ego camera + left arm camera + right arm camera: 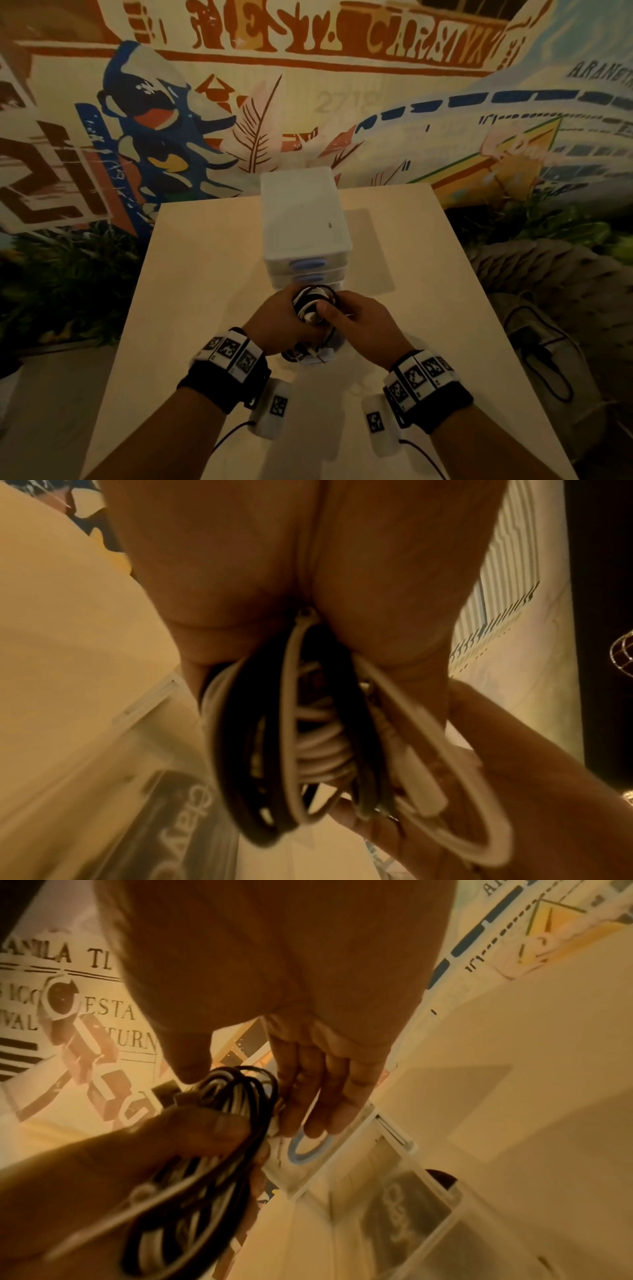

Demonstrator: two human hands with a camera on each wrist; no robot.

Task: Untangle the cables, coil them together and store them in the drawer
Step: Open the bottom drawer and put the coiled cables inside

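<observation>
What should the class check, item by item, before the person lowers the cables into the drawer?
1. Black and white cables coiled into one cable bundle: ok.
2. Left hand has a firm grip round the bundle: ok.
3. Right hand pinches the bundle between thumb and fingers: ok.
4. A drawer is pulled open below the hands: ok.
5. No strand strays from the coil: not ok, as a white loop hangs out to one side in the left wrist view.
6. Enough room in the drawer: cannot tell.
</observation>
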